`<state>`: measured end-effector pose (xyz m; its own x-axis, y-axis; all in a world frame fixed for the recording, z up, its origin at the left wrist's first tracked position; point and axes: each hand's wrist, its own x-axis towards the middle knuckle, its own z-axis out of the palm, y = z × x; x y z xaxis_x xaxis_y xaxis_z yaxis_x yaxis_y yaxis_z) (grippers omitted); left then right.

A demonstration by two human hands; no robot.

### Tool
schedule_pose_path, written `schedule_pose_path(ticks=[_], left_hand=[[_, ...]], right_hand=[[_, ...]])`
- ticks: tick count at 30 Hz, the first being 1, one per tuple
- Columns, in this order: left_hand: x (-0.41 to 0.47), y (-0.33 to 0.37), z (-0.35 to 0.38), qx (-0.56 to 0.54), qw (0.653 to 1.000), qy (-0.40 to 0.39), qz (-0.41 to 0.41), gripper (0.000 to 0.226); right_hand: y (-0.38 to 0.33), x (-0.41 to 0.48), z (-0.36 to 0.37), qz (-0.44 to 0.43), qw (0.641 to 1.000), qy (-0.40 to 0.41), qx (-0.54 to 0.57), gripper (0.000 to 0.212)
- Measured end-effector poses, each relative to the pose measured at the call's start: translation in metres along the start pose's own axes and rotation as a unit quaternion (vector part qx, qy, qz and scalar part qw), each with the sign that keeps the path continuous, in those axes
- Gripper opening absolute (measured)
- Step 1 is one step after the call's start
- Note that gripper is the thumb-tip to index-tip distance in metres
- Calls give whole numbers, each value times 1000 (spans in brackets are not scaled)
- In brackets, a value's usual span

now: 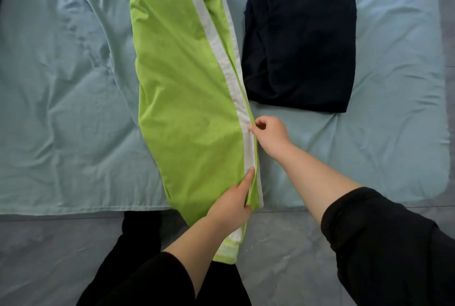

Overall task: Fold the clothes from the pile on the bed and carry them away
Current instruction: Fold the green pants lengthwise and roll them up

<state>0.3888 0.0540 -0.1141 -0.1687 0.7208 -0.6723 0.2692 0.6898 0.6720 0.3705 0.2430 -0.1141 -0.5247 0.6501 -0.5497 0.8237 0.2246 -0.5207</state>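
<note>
A long lime-green garment with white side stripes point(182, 89) lies lengthwise down the middle of the bed, its near end hanging over the front edge. My left hand point(232, 203) grips its right edge near the bed's front edge, index finger stretched along the white stripe. My right hand point(269, 133) pinches the same edge a little further up. A folded dark navy garment point(302, 44) lies to the right of the green one, with a bit of white cloth showing at its far edge.
The bed carries a wrinkled pale blue sheet point(64, 99). Its front edge runs across below my hands, with grey covering point(283, 244) beneath. My black-clad legs point(138, 268) stand against the bed. A dark shape sits at the far left edge.
</note>
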Motion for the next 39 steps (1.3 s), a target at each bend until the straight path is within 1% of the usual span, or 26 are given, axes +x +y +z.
schedule_pose_path(ticks=[2, 4, 5, 6, 7, 8, 9, 10, 11, 12, 13, 14, 16, 18, 19, 21, 24, 26, 29, 31, 32, 33, 34, 36, 37, 39], left_hand=[[2, -4, 0, -22, 1000, -18, -3, 95], [-4, -6, -5, -52, 998, -41, -7, 88], [-8, -8, -10, -57, 998, -34, -6, 81], [-13, -11, -20, -59, 998, 0, -5, 73], [-18, -17, -33, -65, 995, 70, -9, 66], [-22, -25, -49, -76, 983, 167, -24, 61], [-25, -36, -68, -86, 956, 274, -51, 59], [-28, -48, -89, -96, 919, 370, -91, 59], [-29, -59, -108, -123, 880, 437, -139, 62], [-28, -68, -126, -184, 847, 463, -188, 65], [-24, -76, -139, -272, 818, 456, -221, 65], [-20, -80, -147, -358, 797, 427, -232, 60], [-13, -86, -155, -464, 790, 339, -216, 44], [-11, -93, -161, -526, 781, 273, -198, 36], [-14, -98, -163, -542, 776, 258, -193, 34], [-25, -110, -167, -525, 783, 270, -198, 31], [-49, -126, -169, -479, 799, 300, -206, 24], [-61, -129, -169, -461, 810, 294, -210, 21], [-65, -128, -171, -408, 839, 286, -221, 15], [-65, -126, -175, -392, 849, 280, -219, 17], [-65, -124, -177, -410, 843, 273, -217, 20], [-63, -121, -181, -444, 830, 263, -213, 22], [-60, -117, -184, -485, 810, 255, -209, 23], [-53, -110, -193, -550, 770, 250, -203, 26], [-50, -106, -198, -560, 763, 252, -201, 27], [-42, -103, -208, -561, 758, 266, -203, 30]], right_hand=[[2, 1, 1, 0, 1000, -2, 2, 18], [1, 0, 2, 8, 1000, 2, 4, 17], [1, 0, 4, 14, 1000, 7, 4, 17], [1, -1, 5, 21, 1000, 13, 7, 17], [2, -2, 7, 29, 999, 18, 14, 18], [2, -3, 8, 35, 999, 23, 23, 18], [2, -3, 8, 41, 998, 26, 33, 17], [1, -3, 9, 48, 997, 27, 47, 18], [1, -4, 10, 58, 996, 26, 67, 20], [1, -4, 11, 71, 993, 24, 90, 23], [2, -4, 13, 84, 990, 22, 114, 25], [2, -5, 16, 97, 986, 23, 134, 23], [5, -7, 21, 105, 984, 29, 141, 14], [5, -10, 26, 107, 983, 29, 143, 24], [4, -13, 30, 110, 982, 22, 151, 27], [3, -24, 41, 112, 979, -7, 171, 27], [4, -50, 63, 113, 979, -53, 163, 29], [8, -62, 72, 119, 979, -60, 155, 27], [8, -66, 72, 138, 979, -63, 140, 27], [5, -61, 65, 134, 982, -62, 115, 28], [3, -58, 61, 127, 985, -57, 101, 30], [1, -55, 57, 126, 986, -52, 96, 30], [0, -53, 54, 128, 986, -45, 98, 26], [-4, -50, 50, 132, 984, -11, 116, 9], [-8, -47, 48, 123, 985, 19, 123, 6], [-20, -37, 44, 84, 986, 63, 131, 11]])
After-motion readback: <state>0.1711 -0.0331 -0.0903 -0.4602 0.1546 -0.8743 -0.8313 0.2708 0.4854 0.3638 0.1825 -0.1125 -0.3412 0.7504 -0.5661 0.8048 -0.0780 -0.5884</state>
